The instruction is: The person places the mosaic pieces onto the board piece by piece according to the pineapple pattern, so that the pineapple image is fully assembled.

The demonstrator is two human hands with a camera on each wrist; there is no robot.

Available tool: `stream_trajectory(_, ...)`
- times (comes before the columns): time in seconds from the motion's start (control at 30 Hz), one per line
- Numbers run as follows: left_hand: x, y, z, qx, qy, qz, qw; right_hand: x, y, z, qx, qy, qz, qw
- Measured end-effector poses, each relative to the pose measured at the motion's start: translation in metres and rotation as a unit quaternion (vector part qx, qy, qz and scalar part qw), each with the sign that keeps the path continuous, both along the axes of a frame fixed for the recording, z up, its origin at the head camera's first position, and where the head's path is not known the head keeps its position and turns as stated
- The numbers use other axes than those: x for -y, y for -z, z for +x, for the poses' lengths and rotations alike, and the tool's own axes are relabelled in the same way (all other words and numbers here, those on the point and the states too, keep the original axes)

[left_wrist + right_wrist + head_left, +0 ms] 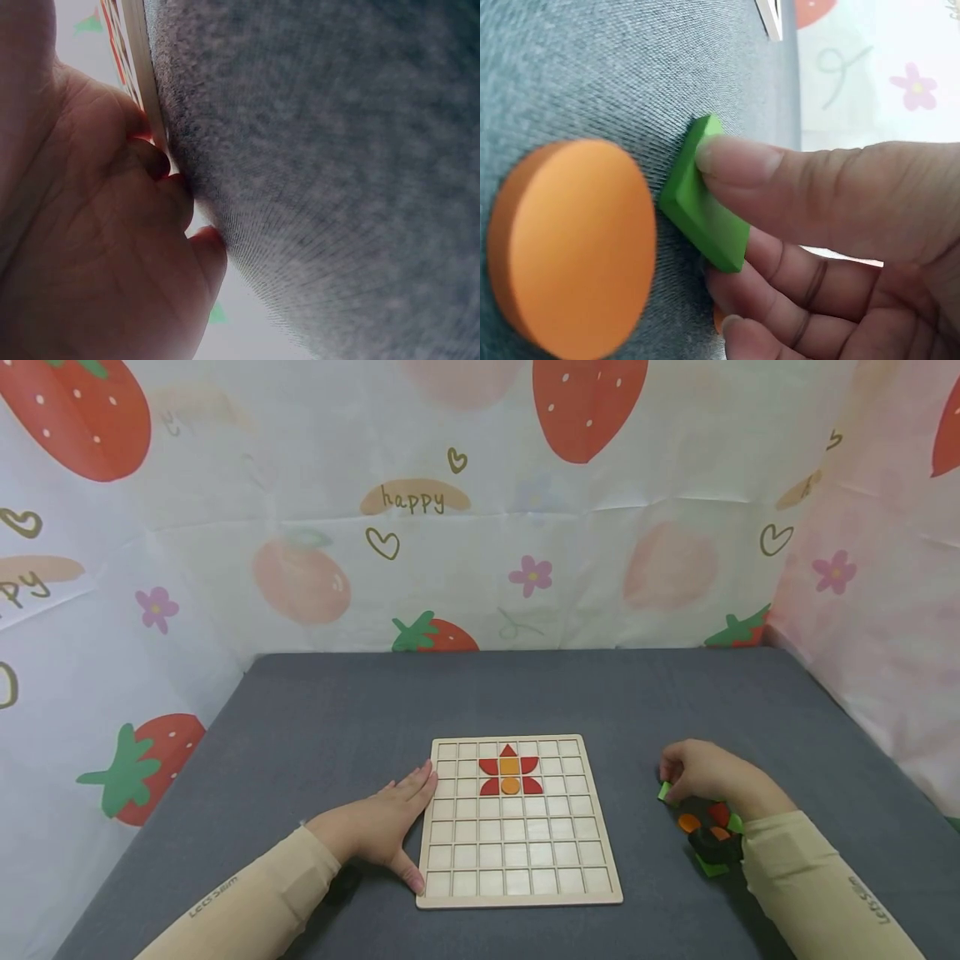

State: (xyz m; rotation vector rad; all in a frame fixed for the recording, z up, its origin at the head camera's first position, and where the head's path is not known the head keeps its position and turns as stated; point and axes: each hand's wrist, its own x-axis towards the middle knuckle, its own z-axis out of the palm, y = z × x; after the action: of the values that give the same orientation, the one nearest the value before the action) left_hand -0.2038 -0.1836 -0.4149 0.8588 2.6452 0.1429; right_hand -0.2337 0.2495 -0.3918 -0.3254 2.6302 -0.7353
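Note:
A square wooden grid board (519,902) lies on the grey cloth. My left hand (378,828) rests along its left edge, fingers and thumb spread; in the left wrist view the fingertips touch the board's side (141,64). Red pieces (532,786), an orange square piece (509,766) and an orange round piece (511,786) form a figure in the upper cells. On the right, my right hand (708,772) pinches a flat green block (721,225), thumb on its face and fingers behind. The block is tilted, close over the cloth.
Beside the right wrist lie loose pieces: an orange disc (577,247), a red piece (718,814) and a green piece (711,866), partly hidden by the dark wrist strap (716,845). A strawberry-patterned curtain (450,577) stands behind the table (360,693).

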Motion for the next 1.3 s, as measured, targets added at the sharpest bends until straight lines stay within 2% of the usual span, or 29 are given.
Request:
stream_trajectory(0.27, 0.000, 0.002, -0.001, -0.001, -0.001, -0.003, 1.0000, 0.000, -0.004, -0.003, 0.000, -0.014, 0.010, 0.9999)
stream_trajectory(0.47, 0.000, 0.002, -0.001, -0.003, 0.000, -0.004, 1.0000, 0.000, -0.005, -0.007, -0.012, -0.027, -0.023, 0.9993)
stream_trajectory(0.73, 0.000, 0.001, -0.001, 0.003, 0.002, -0.001, 1.0000, 0.007, -0.009, -0.011, -0.035, -0.025, -0.053, 0.9976)
stream_trajectory(1.0, 0.000, 0.002, 0.000, -0.001, 0.003, -0.004, 1.0000, 0.028, -0.008, -0.013, -0.049, -0.013, -0.106, 0.9930)
stream_trajectory(1.3, -0.001, 0.000, 0.001, -0.001, 0.001, -0.003, 1.0000, 0.071, -0.001, -0.012, -0.037, -0.016, -0.162, 0.9859)
